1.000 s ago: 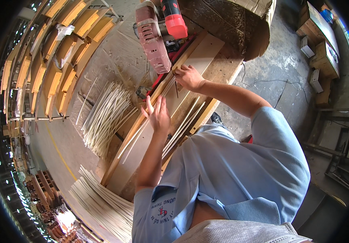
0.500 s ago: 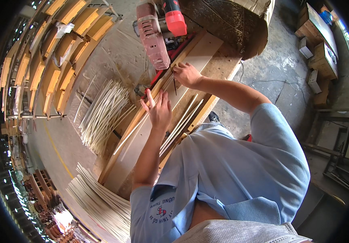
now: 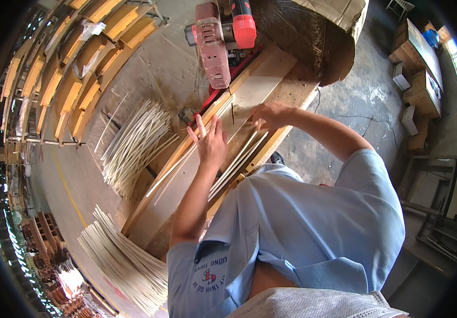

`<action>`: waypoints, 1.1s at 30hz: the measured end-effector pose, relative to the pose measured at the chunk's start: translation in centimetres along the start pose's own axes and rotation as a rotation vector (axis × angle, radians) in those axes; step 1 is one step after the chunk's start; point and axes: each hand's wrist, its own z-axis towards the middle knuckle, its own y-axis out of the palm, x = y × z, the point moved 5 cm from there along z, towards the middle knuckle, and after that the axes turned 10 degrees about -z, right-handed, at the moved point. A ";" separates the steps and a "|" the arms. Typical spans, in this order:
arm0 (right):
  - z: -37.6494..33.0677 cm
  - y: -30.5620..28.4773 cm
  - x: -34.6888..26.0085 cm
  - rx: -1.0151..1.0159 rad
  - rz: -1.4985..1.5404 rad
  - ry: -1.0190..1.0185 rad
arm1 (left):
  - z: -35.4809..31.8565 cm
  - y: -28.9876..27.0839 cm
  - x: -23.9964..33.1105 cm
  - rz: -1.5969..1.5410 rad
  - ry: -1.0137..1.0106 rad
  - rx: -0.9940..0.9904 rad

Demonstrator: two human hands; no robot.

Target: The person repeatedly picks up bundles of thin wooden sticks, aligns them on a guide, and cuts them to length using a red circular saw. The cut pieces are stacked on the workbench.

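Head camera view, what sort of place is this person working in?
Most likely a small woodworking shop. A red power saw sits at the end of a long wooden bench, bundles of thin pale wooden strips lie beside it, and the left hand and right hand handle strips on the bench.

Red saw (image 3: 223,42), loose pale strips (image 3: 133,143), perhaps wooden shelving (image 3: 53,90) behind.
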 end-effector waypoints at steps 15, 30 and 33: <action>6.7 -1.4 0.6 0.496 -0.099 0.042 | 0.9 0.0 -0.1 0.000 -0.082 -0.089; 6.0 0.3 0.2 0.803 0.035 0.291 | 0.7 0.6 -0.5 -0.039 -0.040 -0.022; 6.0 0.3 0.1 0.806 0.034 0.292 | 0.6 0.7 -0.6 -0.033 -0.038 -0.017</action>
